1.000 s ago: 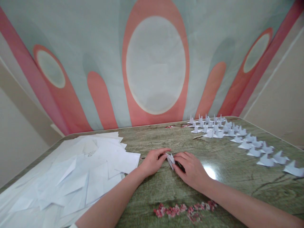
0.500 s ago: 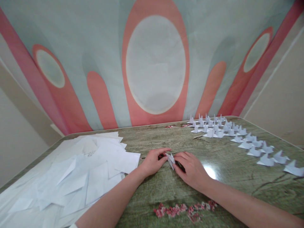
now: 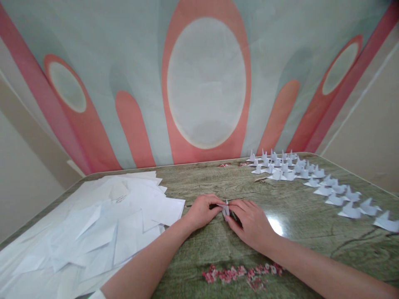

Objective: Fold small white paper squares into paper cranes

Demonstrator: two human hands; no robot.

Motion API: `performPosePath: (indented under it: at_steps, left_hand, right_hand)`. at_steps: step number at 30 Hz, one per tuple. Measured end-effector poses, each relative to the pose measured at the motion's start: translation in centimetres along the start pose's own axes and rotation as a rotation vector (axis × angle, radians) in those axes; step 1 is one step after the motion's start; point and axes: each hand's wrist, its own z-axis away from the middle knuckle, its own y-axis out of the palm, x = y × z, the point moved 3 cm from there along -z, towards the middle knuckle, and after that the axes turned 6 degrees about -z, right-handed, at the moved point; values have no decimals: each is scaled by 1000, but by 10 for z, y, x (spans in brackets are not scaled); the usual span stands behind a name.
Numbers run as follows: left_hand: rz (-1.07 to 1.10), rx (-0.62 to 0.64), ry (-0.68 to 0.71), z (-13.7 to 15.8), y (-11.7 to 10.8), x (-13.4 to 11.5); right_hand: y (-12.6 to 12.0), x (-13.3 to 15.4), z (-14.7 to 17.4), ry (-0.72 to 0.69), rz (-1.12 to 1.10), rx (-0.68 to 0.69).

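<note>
A small folded white paper piece [image 3: 225, 210], with pointed tips, is held between both hands just over the middle of the table. My left hand [image 3: 204, 211] pinches its left side between thumb and fingers. On the other side my right hand [image 3: 247, 216] grips it, with the fingertips meeting the left fingers at its top edge. Part of the paper is hidden behind the fingers. Many white folded paper cranes [image 3: 335, 199] stand in rows along the right side of the table.
A wide, loose pile of white paper sheets [image 3: 131, 232] covers the left of the wood-patterned table [image 3: 187, 265]. Pink printed flowers [image 3: 230, 274] mark the near surface. A wall with a painted backdrop [image 3: 205, 83] rises behind the far edge.
The left fingers have come down against the paper's top and closed toward the right fingertips. The folded piece has turned slightly more upright. The view has shifted a little.
</note>
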Motion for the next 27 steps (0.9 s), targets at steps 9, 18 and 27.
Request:
performPosePath:
  at_steps: [9, 18, 27]
  left_hand:
    - [-56, -2, -42, 3, 1, -1]
    - [-218, 30, 105, 7, 3, -8]
    - [-155, -6, 61, 6, 3, -6]
  right_hand:
    - [1, -1, 0, 20, -19, -8]
    - [3, -2, 1, 61, -23, -8]
    - [5, -2, 2, 65, 19, 13]
